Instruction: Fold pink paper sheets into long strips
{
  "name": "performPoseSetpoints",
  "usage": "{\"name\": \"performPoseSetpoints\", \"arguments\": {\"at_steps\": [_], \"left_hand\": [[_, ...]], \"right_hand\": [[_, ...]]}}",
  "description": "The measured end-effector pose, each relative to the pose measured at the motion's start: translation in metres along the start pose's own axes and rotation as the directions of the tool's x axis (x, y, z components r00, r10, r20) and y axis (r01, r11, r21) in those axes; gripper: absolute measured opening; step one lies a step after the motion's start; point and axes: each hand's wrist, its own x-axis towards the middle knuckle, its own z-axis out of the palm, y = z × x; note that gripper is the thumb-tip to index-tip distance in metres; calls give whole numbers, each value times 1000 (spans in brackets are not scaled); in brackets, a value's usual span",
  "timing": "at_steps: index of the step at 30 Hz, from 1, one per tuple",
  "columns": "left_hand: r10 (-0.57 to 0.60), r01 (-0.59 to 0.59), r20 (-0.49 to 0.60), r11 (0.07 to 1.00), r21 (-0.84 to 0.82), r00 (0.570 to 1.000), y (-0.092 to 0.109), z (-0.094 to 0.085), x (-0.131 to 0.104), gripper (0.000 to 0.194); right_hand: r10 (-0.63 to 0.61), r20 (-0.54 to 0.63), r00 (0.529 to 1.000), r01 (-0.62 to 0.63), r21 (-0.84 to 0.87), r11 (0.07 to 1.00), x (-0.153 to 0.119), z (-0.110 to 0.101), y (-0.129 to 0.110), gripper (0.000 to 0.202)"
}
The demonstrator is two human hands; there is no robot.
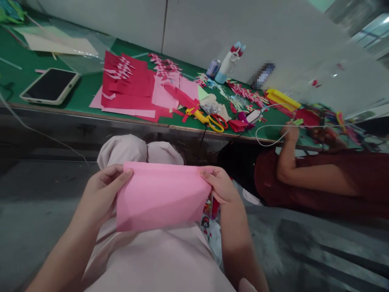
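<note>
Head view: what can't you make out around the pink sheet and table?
All in the head view:
Pink sheet: underside turned away from the camera.
Left hand and right hand: some fingertips hidden behind the sheet.
Dark object: masked by pixelation.
Green bundle, upper left: cut off by the picture's edge.
Co-worker's hand, farther right: blurred, grip unclear.

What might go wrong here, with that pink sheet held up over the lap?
The pink sheet, pinched by the left hand and right hand near its top corners, might crease or slip. The yellow-handled scissors lie near the front edge of the green table, so a bump might knock them off.
</note>
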Motion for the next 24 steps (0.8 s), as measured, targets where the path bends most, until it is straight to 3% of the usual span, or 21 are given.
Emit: {"name": "performPoseSetpoints", "arguments": {"at_steps": [13,19,24], "left_hand": [[26,-27,-46,999,-17,999,5,0,-6,32],[70,-70,-25,997,-26,997,9,3,-7,26],[62,-62,-8,997,-39,998,7,-4,-5,25]], "right_hand": [[33,-45,998,-32,26,999,-5,3,-5,34],[53,-75,996,-51,31,998,-6,2,-6,33],[61,-71,996,-60,16,998,-5,2,-6,33]]}}
